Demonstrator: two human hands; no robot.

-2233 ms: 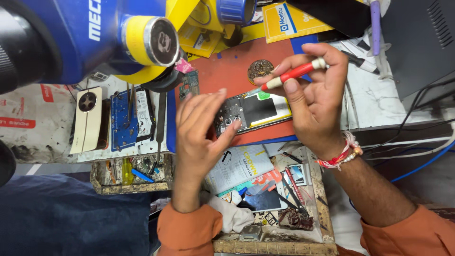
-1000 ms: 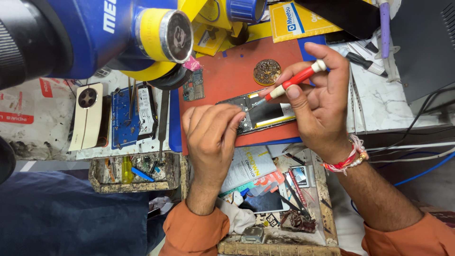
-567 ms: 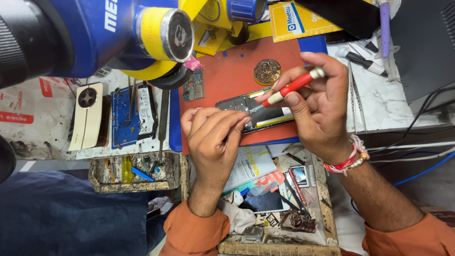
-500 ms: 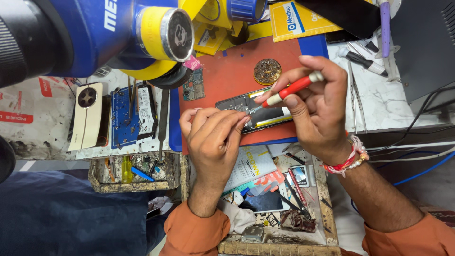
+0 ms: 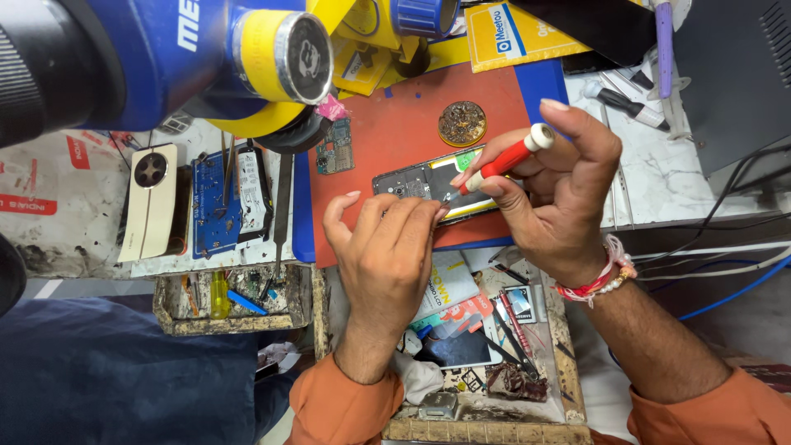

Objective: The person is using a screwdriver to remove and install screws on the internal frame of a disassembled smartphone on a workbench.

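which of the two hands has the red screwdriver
The right hand, the one with the bead bracelet, holds the red screwdriver; the left hand only steadies the opened phone.

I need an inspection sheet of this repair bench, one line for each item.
Surface: orange mat on a worn white bench.
Job's things: opened phone on the mat; red screwdriver, tip on the phone.
Clutter: brass-coloured disc, small circuit board, drawer of tools.
Grips: left hand rests on the phone; right hand holds the screwdriver.
Cables: blue and white ones at right.
Surroundings: blue and yellow microscope overhead.
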